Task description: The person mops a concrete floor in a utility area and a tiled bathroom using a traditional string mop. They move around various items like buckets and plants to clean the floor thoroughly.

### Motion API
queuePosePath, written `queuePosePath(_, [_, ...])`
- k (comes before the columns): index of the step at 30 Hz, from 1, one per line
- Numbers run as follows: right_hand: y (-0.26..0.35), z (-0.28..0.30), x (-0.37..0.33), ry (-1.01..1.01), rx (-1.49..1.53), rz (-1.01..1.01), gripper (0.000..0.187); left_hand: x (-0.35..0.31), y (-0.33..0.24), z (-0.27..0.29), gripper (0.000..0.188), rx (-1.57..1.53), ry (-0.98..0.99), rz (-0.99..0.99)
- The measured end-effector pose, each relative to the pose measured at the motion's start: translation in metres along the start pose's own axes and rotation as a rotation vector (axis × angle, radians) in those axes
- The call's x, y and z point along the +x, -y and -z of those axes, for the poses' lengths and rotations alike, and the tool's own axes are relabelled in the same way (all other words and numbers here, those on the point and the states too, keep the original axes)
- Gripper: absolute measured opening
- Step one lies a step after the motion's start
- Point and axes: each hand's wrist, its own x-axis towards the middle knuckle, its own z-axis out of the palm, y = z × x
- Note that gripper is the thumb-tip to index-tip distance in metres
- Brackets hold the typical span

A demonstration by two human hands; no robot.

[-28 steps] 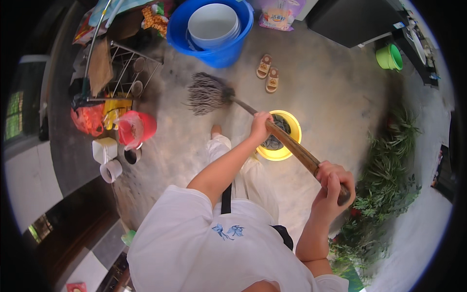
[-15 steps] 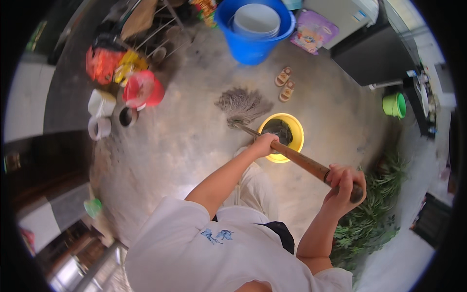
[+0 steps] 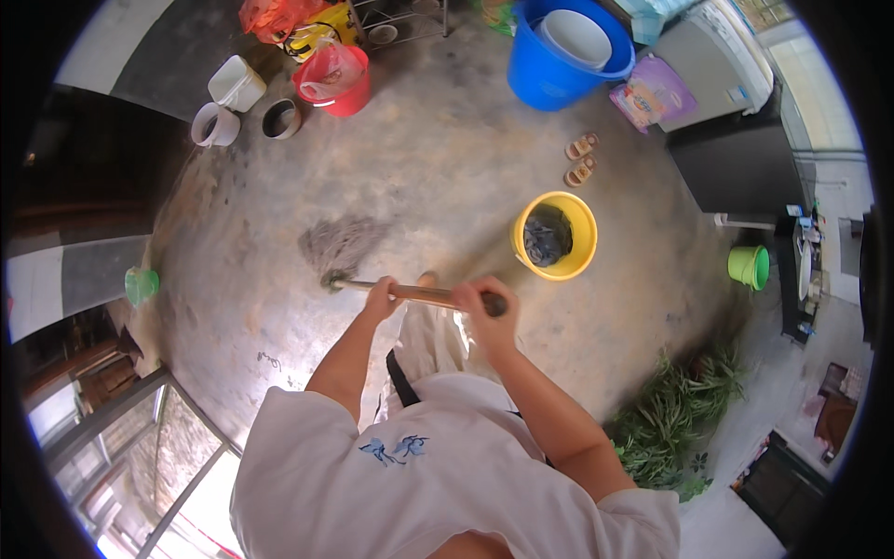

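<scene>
Both hands grip the wooden handle of a string mop (image 3: 346, 244). My left hand (image 3: 382, 296) is wrapped round the handle nearer the mop head. Higher up, my right hand (image 3: 485, 309) closes round the shaft just below its dark end. The grey strands spread blurred on the concrete floor to the left of my feet, pointing away from me. A yellow bucket (image 3: 585, 244) with dark, wet-looking stuff inside stands to the right, apart from the mop.
At the back left sit a red bucket (image 3: 346, 96), a white square tub (image 3: 230, 90) and round pots. A blue tub (image 3: 545, 88) and purple package (image 3: 670, 88) stand at the back right, with slippers (image 3: 579, 171) nearer. Green plants (image 3: 666, 419) line the right side.
The mop head has swept left across the floor, away from the yellow bucket. Both hands moved left with the handle, the right one most. The view has shifted too.
</scene>
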Motion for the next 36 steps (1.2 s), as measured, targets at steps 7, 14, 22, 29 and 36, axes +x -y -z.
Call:
queuePosePath(7, [-0.042, 0.025, -0.037, 0.134, 0.147, -0.098, 0.016, -0.077, 0.025, -0.038, 0.036, 0.14, 0.143, 0.375])
queuePosePath(14, [-0.038, 0.202, -0.093, -0.061, 0.222, -0.054, 0.017, -0.101, -0.069, -0.192, 0.038, 0.302, 0.033, 0.28])
queuePosePath(22, [0.018, 0.433, -0.158, -0.288, 0.254, 0.017, 0.018, -0.098, -0.272, -0.379, 0.036, 0.244, 0.335, 0.219])
queuePosePath(29, [0.1, 0.553, -0.19, -0.336, 0.14, 0.126, 0.021, -0.089, -0.421, -0.471, 0.029, 0.095, 0.412, -0.105])
queuePosePath(36, [0.125, 0.676, -0.167, -0.265, -0.179, 0.29, 0.017, -0.051, -0.534, -0.581, 0.022, -0.057, 0.307, -0.134])
